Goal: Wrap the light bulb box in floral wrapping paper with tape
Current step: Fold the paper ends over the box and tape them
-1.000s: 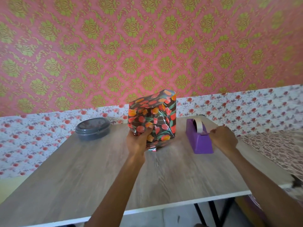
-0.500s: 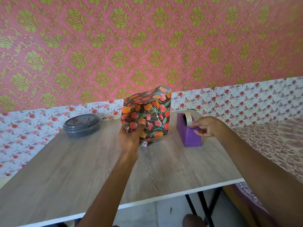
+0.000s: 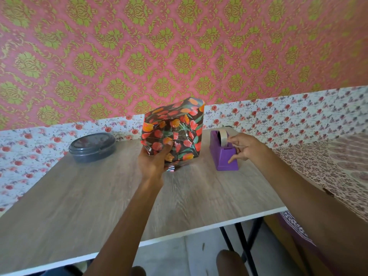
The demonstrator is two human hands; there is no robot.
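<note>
Centre of the surface [image 3: 99,196], wrapped light bulb box [image 3: 175,134] tilted back, folded end facing the camera, long axis hard to call, left hand [image 3: 153,162] grip curled round its lower near corner, thumb on the folds, right hand [image 3: 247,148] fingers spread at the purple tape dispenser [image 3: 223,158], pinch on tape unclear

We saw bright, even light with faint shadows on the table [image 3: 79,206]. Glare streaked the wrapping paper [image 3: 179,134]. The wide lens bowed the edges, and the right hand [image 3: 247,148] looked slightly blurred.
</note>
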